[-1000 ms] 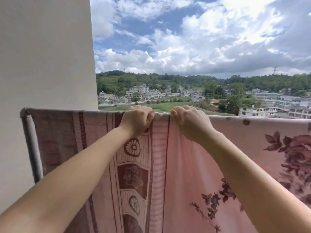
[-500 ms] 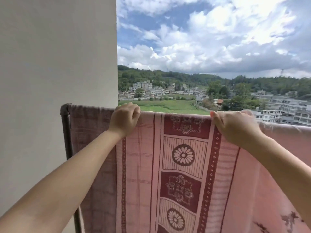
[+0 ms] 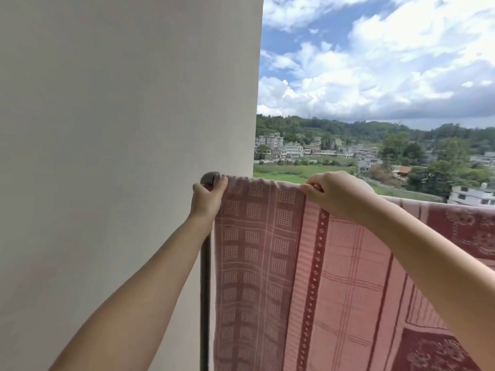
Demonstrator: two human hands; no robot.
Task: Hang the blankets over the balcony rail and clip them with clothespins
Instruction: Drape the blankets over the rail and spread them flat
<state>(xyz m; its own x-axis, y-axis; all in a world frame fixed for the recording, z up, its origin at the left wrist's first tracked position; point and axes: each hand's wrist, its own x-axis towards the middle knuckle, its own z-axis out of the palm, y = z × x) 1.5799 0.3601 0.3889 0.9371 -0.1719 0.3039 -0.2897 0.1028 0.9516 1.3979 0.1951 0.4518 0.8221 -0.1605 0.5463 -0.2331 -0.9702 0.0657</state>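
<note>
A pink and dark-red patterned blanket (image 3: pixel 308 277) hangs draped over the balcony rail, covering most of it. Only the rail's dark metal corner (image 3: pixel 210 178) and its upright post (image 3: pixel 205 290) show at the left. My left hand (image 3: pixel 207 199) grips the blanket's left top corner right at the rail's bend. My right hand (image 3: pixel 337 195) pinches the blanket's top fold over the rail, a short way to the right. No clothespin is visible.
A plain pale wall (image 3: pixel 120 156) fills the left half, close against the rail post. Beyond the rail are open sky, green hills and distant buildings (image 3: pixel 294 149). The blanket runs on to the right edge of view.
Both hands have slid left along the rail, and the view turned left. My left hand has reached the blanket's end at the rail corner; the hands are further apart than a second ago.
</note>
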